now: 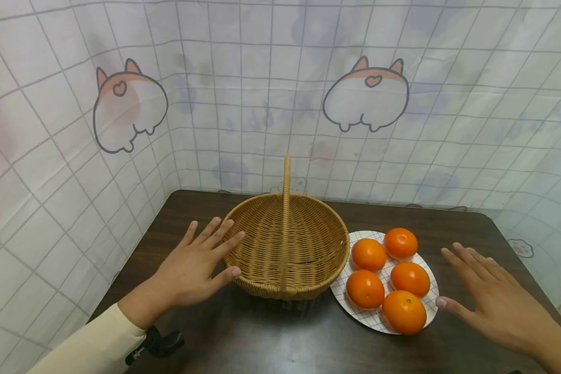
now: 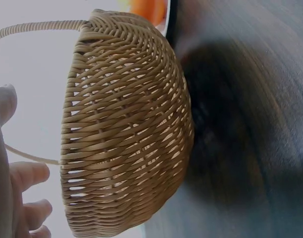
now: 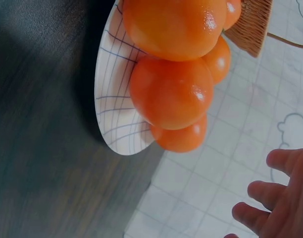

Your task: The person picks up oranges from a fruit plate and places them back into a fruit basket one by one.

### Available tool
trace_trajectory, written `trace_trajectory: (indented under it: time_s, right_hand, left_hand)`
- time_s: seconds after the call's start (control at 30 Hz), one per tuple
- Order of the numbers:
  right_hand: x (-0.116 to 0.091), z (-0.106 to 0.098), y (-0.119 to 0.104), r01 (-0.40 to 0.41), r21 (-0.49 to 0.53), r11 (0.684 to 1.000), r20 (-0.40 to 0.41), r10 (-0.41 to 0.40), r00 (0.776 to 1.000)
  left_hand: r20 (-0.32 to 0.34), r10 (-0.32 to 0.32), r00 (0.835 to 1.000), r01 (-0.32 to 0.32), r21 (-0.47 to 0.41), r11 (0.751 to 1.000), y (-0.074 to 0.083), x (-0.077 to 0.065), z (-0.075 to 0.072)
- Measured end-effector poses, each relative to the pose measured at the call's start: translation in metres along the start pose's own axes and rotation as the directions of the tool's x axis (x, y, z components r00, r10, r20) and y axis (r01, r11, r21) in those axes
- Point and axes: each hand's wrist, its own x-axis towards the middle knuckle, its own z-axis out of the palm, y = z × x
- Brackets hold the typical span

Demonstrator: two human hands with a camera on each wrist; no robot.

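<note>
A round wicker basket [image 1: 257, 244] with one tall arched handle [image 1: 286, 218] stands mid-table, its woven inside bare. My left hand [image 1: 194, 267] is spread over the basket's left rim, fingers straight and holding nothing. In the left wrist view, its fingers [image 2: 30, 174] show beside the rim of the basket [image 2: 124, 129]. Right of the basket, a white grid-patterned plate [image 1: 350, 310] carries several oranges [image 1: 404, 311]. My right hand [image 1: 500, 301] hovers to the right of the plate with fingers extended and nothing in it. The right wrist view shows the oranges [image 3: 171, 91] close together on the plate [image 3: 112, 119].
The dark wooden table [image 1: 262, 343] reaches back to a grid-patterned wall covering [image 1: 243, 104] with cartoon animals, which also runs along the left side. A black strap-like piece [image 1: 161, 343] hangs below the left sleeve [image 1: 93, 343].
</note>
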Motion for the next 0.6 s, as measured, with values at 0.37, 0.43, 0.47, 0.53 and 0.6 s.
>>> trace_trajectory:
  time_s: [0.37, 0.43, 0.47, 0.53, 0.6]
  right_hand:
    - [-0.004, 0.008, -0.009, -0.085, 0.069, 0.994, 0.038, 0.082, 0.996]
    - [-0.005, 0.011, -0.012, -0.104, 0.067, 0.992, 0.056, 0.101, 0.993]
    - [-0.005, 0.013, -0.014, -0.11, 0.07, 0.991, 0.06, 0.106, 0.993]
    - [-0.006, 0.017, -0.017, -0.119, 0.077, 0.99, 0.067, 0.114, 0.991]
    - [-0.006, 0.02, -0.02, -0.121, 0.084, 0.989, 0.066, 0.115, 0.991]
  left_hand:
    - [-0.038, -0.298, 0.954, 0.252, -0.441, 0.861, -0.012, -0.006, 0.02]
    - [-0.015, -0.36, 0.933, 0.3, -0.521, 0.799, -0.015, -0.006, 0.023]
    - [0.0, -0.383, 0.924, 0.319, -0.555, 0.769, -0.016, -0.006, 0.024]
    - [0.033, -0.414, 0.91, 0.346, -0.612, 0.711, -0.018, -0.006, 0.025]
    - [0.069, -0.433, 0.899, 0.37, -0.65, 0.664, -0.02, -0.005, 0.024]
